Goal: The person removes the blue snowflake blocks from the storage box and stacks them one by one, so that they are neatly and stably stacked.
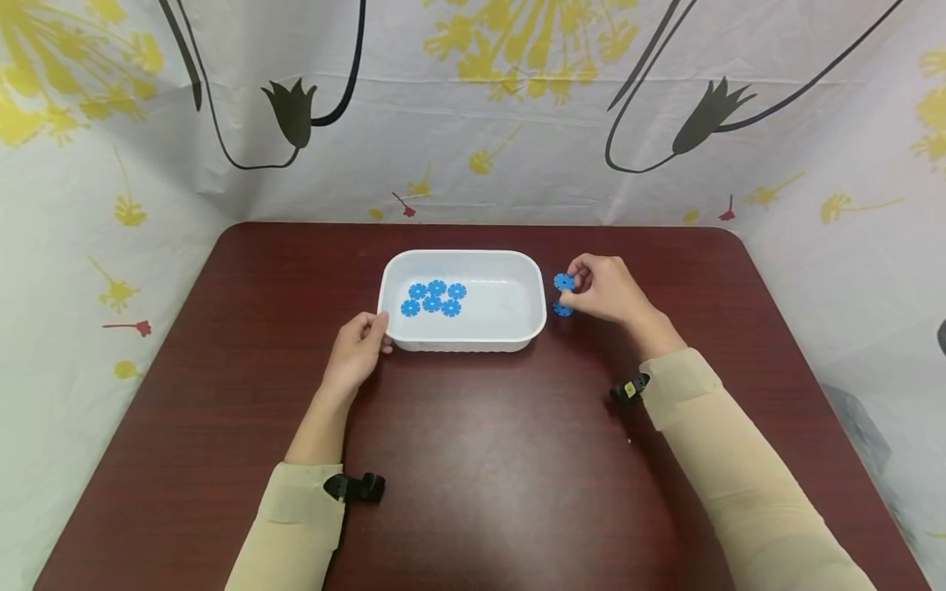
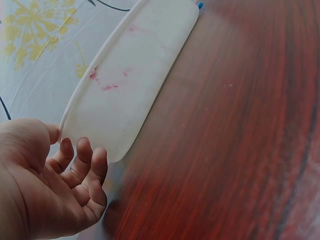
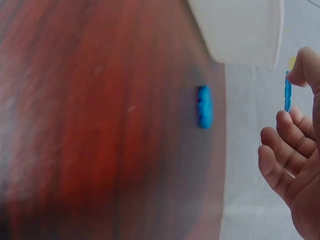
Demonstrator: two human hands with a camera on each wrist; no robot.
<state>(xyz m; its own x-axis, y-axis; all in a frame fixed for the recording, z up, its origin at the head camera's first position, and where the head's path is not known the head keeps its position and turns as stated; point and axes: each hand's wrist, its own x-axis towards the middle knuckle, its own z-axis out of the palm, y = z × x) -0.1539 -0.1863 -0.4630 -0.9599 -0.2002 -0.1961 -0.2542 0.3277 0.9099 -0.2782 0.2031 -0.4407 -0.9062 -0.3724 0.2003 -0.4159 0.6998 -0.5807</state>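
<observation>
A white plastic tray (image 1: 466, 343) stands on the table, with several blue notched discs (image 1: 432, 304) lying flat in its left half. My left hand (image 1: 353, 353) grips the tray's left end, the thumb at the rim and the fingers bent near the outer wall (image 2: 125, 95). Just beyond the tray's right end, my right hand (image 1: 609, 289) pinches one blue notched disc (image 1: 564, 281) between thumb and fingers. That disc is seen edge-on in the right wrist view, raised off the table. Below it, another blue disc (image 3: 204, 107) lies on the tabletop.
The dark red wooden table (image 1: 473, 460) has rounded far corners. Behind it and at the sides hangs a white cloth (image 1: 517, 180) with yellow flowers and dark stems. Black straps (image 1: 356, 487) sit at both sleeve cuffs.
</observation>
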